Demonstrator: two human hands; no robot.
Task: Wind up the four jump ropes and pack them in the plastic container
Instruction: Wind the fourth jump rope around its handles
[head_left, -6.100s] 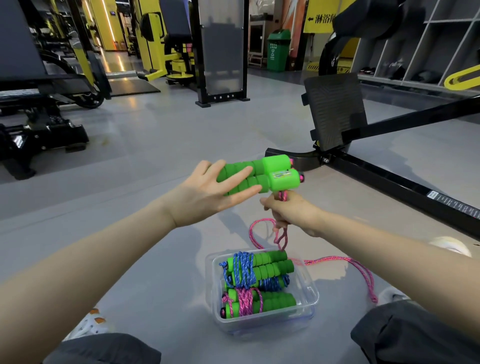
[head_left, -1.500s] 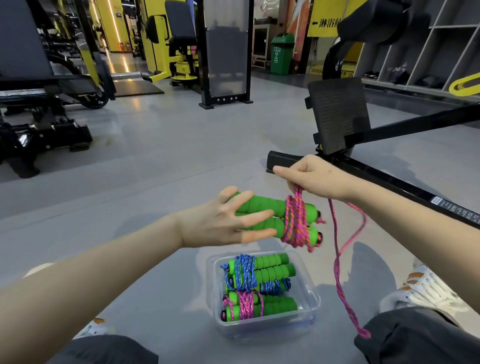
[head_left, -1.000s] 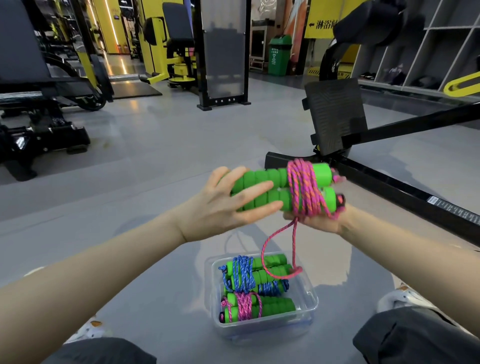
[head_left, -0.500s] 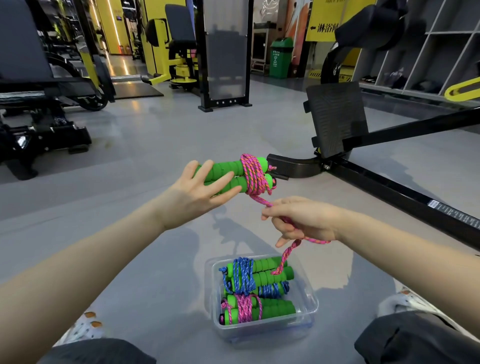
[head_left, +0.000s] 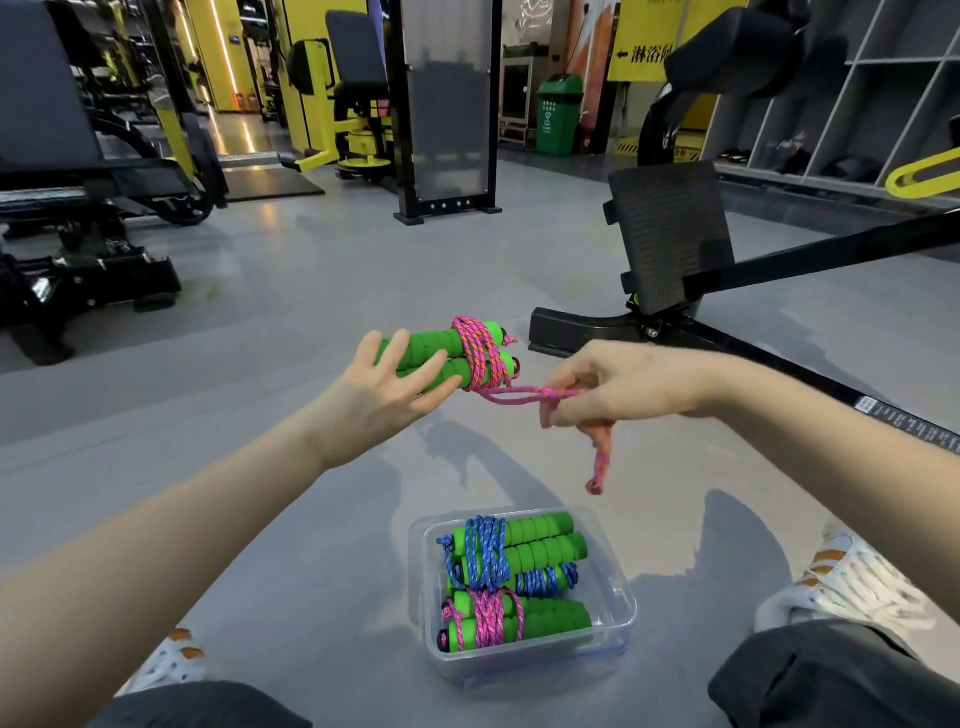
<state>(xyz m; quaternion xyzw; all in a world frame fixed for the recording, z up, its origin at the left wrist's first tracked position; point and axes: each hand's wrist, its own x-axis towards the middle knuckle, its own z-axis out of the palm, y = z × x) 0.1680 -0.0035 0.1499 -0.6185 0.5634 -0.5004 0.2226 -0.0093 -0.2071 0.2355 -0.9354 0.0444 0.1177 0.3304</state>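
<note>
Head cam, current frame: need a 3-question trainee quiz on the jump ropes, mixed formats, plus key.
1. True or false: the left hand grips the green handles while the right hand pinches the loose pink cord.
2. Where is the plastic container? A: on the floor in front of the person. B: on a shelf. C: in the left hand.
3. Fill in: the wound ropes in the container have cords of ____ and ____.
Key: 1 true; 2 A; 3 blue, pink.
</note>
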